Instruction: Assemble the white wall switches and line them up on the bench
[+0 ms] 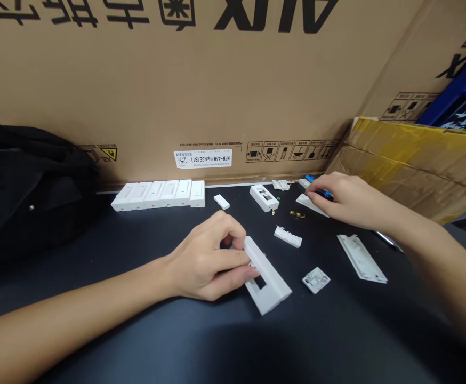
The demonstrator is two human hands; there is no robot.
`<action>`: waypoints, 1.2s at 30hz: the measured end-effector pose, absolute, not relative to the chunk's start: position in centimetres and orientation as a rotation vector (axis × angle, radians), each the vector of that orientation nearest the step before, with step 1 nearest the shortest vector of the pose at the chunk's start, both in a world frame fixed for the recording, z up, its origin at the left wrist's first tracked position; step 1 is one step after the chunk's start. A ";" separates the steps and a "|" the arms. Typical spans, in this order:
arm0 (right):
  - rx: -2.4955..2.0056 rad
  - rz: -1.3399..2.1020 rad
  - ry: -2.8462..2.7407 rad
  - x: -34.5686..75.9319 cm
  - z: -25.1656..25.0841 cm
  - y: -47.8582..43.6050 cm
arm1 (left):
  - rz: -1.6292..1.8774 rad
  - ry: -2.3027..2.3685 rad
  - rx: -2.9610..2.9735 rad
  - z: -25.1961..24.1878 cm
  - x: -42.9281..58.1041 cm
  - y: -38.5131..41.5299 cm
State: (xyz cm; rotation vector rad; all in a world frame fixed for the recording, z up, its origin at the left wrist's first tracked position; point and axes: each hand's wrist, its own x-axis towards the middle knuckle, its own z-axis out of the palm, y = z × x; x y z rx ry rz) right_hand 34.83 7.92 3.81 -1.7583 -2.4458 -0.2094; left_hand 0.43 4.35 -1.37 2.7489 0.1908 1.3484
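Observation:
My left hand (213, 258) is closed around one end of a white plastic frame (267, 277) with a square opening, which rests tilted on the dark table (177, 330). Farther back on the right, my right hand (343, 197) reaches over a flat white plate (311, 204), its fingers curled on a small blue-and-dark object (324, 194) that I cannot make out. A small brass part (297, 214) lies just left of that hand.
A row of white switch pieces (159, 194) lines the back by the big cardboard box (201, 80). Loose white parts lie about: a housing (264, 197), a small bar (288, 236), a square piece (315, 280), a long plate (361, 258). A black bag (25, 186) sits left.

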 end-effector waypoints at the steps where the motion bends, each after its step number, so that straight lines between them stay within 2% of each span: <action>1: -1.772 -0.201 -2.456 34.7 3.7 7.9 | 1.334 0.179 2.726 -1.3 0.5 4.3; 18: -1.896 0.245 -2.608 32.8 3.7 7.2 | 0.863 0.191 2.819 -1.3 0.3 3.8; 21: -1.877 0.357 -2.615 32.4 4.1 6.9 | 0.853 0.142 2.780 -1.5 0.3 3.8; 26: -1.816 0.524 -2.589 32.1 4.4 6.4 | 0.945 0.349 2.754 -1.4 0.4 3.8; 29: -1.777 0.545 -2.605 32.0 4.3 6.3 | 0.945 0.391 2.736 -1.2 0.5 3.9; 36: -1.768 0.502 -2.669 32.0 4.3 6.0 | 0.637 0.332 2.769 -0.9 0.6 4.0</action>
